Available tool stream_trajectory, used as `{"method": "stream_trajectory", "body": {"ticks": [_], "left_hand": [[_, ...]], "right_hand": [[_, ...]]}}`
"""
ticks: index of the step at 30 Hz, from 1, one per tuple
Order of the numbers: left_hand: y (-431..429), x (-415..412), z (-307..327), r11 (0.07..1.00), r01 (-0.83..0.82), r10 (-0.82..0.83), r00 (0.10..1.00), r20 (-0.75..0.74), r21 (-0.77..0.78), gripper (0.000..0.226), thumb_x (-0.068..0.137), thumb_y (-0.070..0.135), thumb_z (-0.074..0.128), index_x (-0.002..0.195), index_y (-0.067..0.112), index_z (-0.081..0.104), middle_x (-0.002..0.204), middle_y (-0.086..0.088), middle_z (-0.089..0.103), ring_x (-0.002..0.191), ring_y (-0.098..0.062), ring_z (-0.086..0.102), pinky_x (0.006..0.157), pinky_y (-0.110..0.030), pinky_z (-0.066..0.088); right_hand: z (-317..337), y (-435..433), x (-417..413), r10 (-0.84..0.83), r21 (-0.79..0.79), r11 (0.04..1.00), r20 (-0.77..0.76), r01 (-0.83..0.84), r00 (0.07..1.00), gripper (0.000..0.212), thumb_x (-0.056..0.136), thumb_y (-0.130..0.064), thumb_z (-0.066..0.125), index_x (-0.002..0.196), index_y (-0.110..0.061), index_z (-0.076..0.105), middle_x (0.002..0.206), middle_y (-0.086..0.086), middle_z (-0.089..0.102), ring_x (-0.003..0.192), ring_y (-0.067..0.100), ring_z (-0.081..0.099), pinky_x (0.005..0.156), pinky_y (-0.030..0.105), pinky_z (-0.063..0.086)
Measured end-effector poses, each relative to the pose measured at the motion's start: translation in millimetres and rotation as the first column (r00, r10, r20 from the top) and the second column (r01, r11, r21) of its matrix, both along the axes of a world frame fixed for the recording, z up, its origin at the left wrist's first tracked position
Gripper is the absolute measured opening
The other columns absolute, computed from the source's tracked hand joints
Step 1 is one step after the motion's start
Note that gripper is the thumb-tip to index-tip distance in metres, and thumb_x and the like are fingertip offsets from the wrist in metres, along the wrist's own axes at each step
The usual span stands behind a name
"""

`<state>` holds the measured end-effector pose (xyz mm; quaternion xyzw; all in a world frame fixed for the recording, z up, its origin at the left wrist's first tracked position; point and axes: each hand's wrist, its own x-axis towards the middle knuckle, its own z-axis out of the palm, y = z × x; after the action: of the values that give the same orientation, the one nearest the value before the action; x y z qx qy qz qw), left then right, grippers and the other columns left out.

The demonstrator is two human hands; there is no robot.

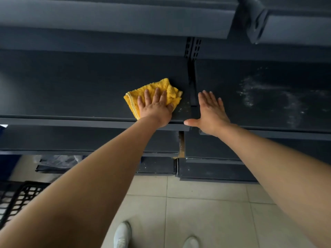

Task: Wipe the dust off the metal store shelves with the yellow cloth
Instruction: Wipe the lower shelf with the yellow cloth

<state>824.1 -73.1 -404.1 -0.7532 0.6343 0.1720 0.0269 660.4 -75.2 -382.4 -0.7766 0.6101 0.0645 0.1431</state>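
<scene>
L hand [155, 106] flat, fingers spread, on crumpled terry yellow cloth [168, 90] (matte metal shelf [71, 86]); R hand [211, 111] open.

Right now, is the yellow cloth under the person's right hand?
No, the yellow cloth lies under the left hand; the right hand rests bare on the neighbouring shelf.

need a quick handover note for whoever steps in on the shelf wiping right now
Left hand: flat, pressing the yellow cloth onto the left shelf panel, close to its right end.
Right hand: open and empty, palm resting on the right shelf panel near the front edge.
Done: the left panel looks mostly clean, with a few specks beside the cloth.
Left: pale dust smears cover the right panel; the lower shelves also show specks.
</scene>
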Motion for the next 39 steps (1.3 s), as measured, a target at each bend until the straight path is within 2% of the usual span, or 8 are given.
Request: {"method": "stream_trajectory", "body": {"ticks": [4, 10, 16, 20, 29, 34, 36, 39], "left_hand": [[-4.8, -20.4, -1.0, 0.999, 0.038, -0.038, 0.999, 0.006, 0.005, 0.061, 0.097, 0.050, 0.014, 0.149, 0.027, -0.007, 0.158, 0.005, -0.015, 0.143, -0.028, -0.022, 0.116, -0.051, -0.013], [6.1, 3.5, -0.9, 0.998, 0.023, -0.024, 1.000, -0.007, -0.053, 0.057, 0.098, 0.047, 0.016, 0.149, 0.029, -0.001, 0.159, 0.008, -0.009, 0.146, -0.022, -0.015, 0.118, -0.045, -0.010], [16.9, 51.6, 0.8, 0.978, -0.210, 0.210, 0.978, 0.017, -0.022, 0.057, 0.098, 0.047, 0.017, 0.150, 0.028, 0.000, 0.159, 0.007, -0.008, 0.146, -0.023, -0.014, 0.118, -0.047, -0.010], [4.0, 41.7, 4.3, 0.949, -0.310, 0.310, 0.951, 0.015, 0.054, 0.059, 0.098, 0.046, 0.019, 0.149, 0.029, -0.005, 0.159, 0.006, -0.013, 0.144, -0.027, -0.020, 0.116, -0.051, -0.012], [-4.9, -45.1, -1.3, 0.998, 0.057, -0.057, 0.998, 0.006, -0.022, 0.062, 0.095, 0.055, 0.017, 0.149, 0.031, -0.002, 0.159, 0.008, -0.008, 0.145, -0.027, -0.018, 0.116, -0.050, -0.011], [-5.4, -20.5, -0.1, 0.984, 0.174, -0.174, 0.985, 0.019, -0.034, 0.062, 0.095, 0.056, 0.016, 0.149, 0.031, -0.001, 0.159, 0.010, -0.007, 0.146, -0.023, -0.015, 0.118, -0.047, -0.009], [-7.8, -5.7, 0.3, 0.980, 0.196, -0.195, 0.980, 0.033, -0.024, 0.062, 0.095, 0.055, 0.015, 0.149, 0.030, -0.001, 0.159, 0.011, -0.008, 0.146, -0.021, -0.014, 0.118, -0.046, -0.008], [-13.1, 19.9, -2.8, 0.995, 0.089, -0.087, 0.996, 0.028, -0.044, 0.062, 0.096, 0.055, 0.016, 0.150, 0.029, 0.001, 0.159, 0.011, -0.007, 0.146, -0.020, -0.012, 0.118, -0.045, -0.008]], "right_hand": [[-1.9, -0.7, -26.5, -0.005, 0.047, 0.999, -0.037, 0.006, 0.999, 0.098, 0.087, -0.064, 0.045, 0.151, -0.008, -0.004, 0.160, 0.010, -0.013, 0.148, 0.024, -0.011, 0.120, 0.042, -0.002], [-2.8, -4.6, -31.5, 0.048, 0.143, 0.989, -0.109, -0.032, 0.993, 0.093, 0.090, -0.067, 0.031, 0.151, -0.007, -0.005, 0.160, 0.009, -0.013, 0.148, 0.022, -0.010, 0.120, 0.040, -0.002], [1.3, -10.1, -24.4, 0.045, 0.167, 0.986, -0.158, -0.018, 0.986, 0.094, 0.090, -0.065, 0.036, 0.151, -0.005, -0.004, 0.160, 0.011, -0.010, 0.148, 0.025, -0.007, 0.121, 0.041, 0.000], [-0.1, -10.4, -25.0, 0.037, 0.155, 0.988, -0.145, -0.014, 0.989, 0.095, 0.090, -0.065, 0.038, 0.151, -0.005, -0.002, 0.160, 0.012, -0.008, 0.148, 0.026, -0.006, 0.121, 0.041, 0.000], [-6.5, -3.7, -30.2, 0.015, 0.124, 0.992, -0.076, -0.005, 0.997, 0.094, 0.089, -0.067, 0.034, 0.152, -0.008, -0.004, 0.160, 0.008, -0.012, 0.148, 0.022, -0.010, 0.120, 0.041, -0.001], [-4.2, -5.0, -29.1, -0.005, 0.123, 0.992, -0.117, 0.019, 0.993, 0.092, 0.090, -0.066, 0.035, 0.152, -0.010, -0.004, 0.161, 0.006, -0.011, 0.148, 0.021, -0.008, 0.120, 0.044, -0.002], [-1.7, -5.9, -27.5, -0.016, 0.136, 0.990, -0.129, 0.034, 0.992, 0.092, 0.090, -0.065, 0.038, 0.152, -0.010, -0.003, 0.161, 0.006, -0.010, 0.148, 0.023, -0.007, 0.120, 0.044, -0.003], [-1.1, -6.3, -26.0, -0.029, 0.137, 0.989, -0.128, 0.047, 0.991, 0.092, 0.090, -0.063, 0.040, 0.152, -0.010, -0.003, 0.161, 0.006, -0.009, 0.148, 0.023, -0.007, 0.120, 0.044, -0.004]]}}
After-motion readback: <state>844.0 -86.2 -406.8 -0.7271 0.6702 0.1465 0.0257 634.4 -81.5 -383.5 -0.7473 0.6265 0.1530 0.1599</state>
